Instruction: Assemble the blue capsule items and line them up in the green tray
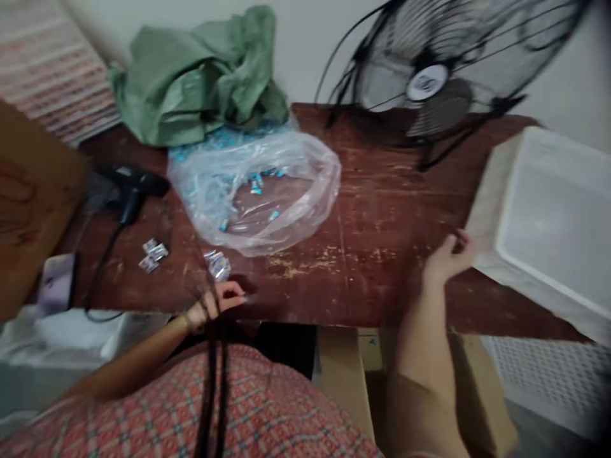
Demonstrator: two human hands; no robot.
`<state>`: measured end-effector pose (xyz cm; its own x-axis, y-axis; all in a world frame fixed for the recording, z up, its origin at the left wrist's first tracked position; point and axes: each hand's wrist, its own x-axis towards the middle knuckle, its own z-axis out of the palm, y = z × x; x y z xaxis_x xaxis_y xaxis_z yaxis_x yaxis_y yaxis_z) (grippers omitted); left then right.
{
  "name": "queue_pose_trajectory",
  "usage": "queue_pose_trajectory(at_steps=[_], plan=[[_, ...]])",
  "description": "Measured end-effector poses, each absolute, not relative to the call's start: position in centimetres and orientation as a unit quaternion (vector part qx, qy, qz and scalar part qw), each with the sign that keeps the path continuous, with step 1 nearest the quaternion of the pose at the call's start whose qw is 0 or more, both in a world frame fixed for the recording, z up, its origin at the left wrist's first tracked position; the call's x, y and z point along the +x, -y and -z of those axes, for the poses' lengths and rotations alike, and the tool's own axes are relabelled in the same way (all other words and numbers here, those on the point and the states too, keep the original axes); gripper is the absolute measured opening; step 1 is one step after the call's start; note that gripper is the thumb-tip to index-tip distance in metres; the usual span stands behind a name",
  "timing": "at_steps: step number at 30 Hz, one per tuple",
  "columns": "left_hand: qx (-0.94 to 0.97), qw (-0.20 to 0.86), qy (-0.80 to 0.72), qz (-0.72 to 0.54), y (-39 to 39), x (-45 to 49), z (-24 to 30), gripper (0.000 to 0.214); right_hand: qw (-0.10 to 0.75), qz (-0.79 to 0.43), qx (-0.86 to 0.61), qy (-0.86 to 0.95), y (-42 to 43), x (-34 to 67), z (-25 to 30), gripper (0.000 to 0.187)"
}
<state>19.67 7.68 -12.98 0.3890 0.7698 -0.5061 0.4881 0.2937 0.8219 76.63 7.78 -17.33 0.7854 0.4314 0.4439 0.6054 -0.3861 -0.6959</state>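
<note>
My left hand [217, 301] rests at the near edge of the worn brown table [372, 254], fingers curled, just below a small shiny packet [217, 263]; I cannot see anything held in it. My right hand [449, 257] lies at the corner of a white plastic bin [548, 222] on the table's right, with its fingers bent against the bin's edge. A clear plastic bag [258, 191] with small blue-and-white packets inside lies open in the middle of the table. The picture is blurred by motion.
Two or three loose packets [153, 253] lie at the left. A black corded tool [131, 187] sits beside them. A green cloth bag [200, 76] and a black fan [443, 70] stand at the back. Cardboard [28, 210] leans at the left.
</note>
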Motion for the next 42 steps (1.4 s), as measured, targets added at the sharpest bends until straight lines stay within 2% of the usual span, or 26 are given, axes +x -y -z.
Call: queue_pose_trajectory(at_steps=[1, 2, 4, 6, 10, 12, 15, 18, 20, 24, 31, 42], plan=[[0.579, 0.607, -0.533, -0.111, -7.4, 19.5, 13.2, 0.034, 0.503, 0.059, -0.793, 0.339, -9.2, 71.5, 17.4, 0.043], [0.574, 0.619, -0.523, -0.117, -7.2, 19.3, 13.4, 0.033, 0.506, 0.009, -0.761, 0.406, -10.6, 66.2, 17.4, 0.041], [0.562, 0.641, -0.505, -0.136, -7.0, 18.9, 13.7, 0.033, 0.469, -0.115, -0.686, 0.544, -13.2, 56.2, 17.3, 0.042], [0.551, 0.649, -0.499, -0.162, -7.1, 18.2, 13.8, 0.035, 0.405, -0.196, -0.654, 0.608, -16.3, 48.8, 17.3, 0.042], [0.532, 0.625, -0.522, -0.234, -8.3, 16.2, 13.8, 0.041, 0.244, -0.178, -0.765, 0.569, -22.6, 43.6, 18.7, 0.036], [0.517, 0.619, -0.528, -0.265, -8.8, 15.0, 13.9, 0.043, 0.219, -0.173, -0.776, 0.566, -23.9, 43.5, 19.6, 0.03], [0.494, 0.636, -0.516, -0.291, -9.3, 13.4, 13.9, 0.045, 0.323, -0.221, -0.707, 0.59, -21.6, 42.9, 19.3, 0.027], [0.477, 0.671, -0.492, -0.283, -9.2, 12.3, 13.8, 0.046, 0.468, -0.368, -0.579, 0.556, -15.3, 39.9, 16.3, 0.032], [0.469, 0.697, -0.475, -0.263, -9.1, 12.0, 13.8, 0.048, 0.514, -0.463, -0.509, 0.512, -10.8, 37.5, 13.9, 0.034], [0.466, 0.741, -0.429, -0.223, -8.6, 12.2, 14.0, 0.052, 0.533, -0.527, -0.485, 0.451, -5.4, 34.8, 11.4, 0.039], [0.44, 0.79, -0.382, -0.19, -7.2, 12.6, 13.4, 0.052, 0.54, -0.53, -0.498, 0.425, -4.1, 35.4, 11.2, 0.042], [0.517, 0.7, -0.435, -0.231, -6.1, 13.3, 11.7, 0.034, 0.536, -0.534, -0.498, 0.423, -1.7, 34.8, 10.3, 0.042]])
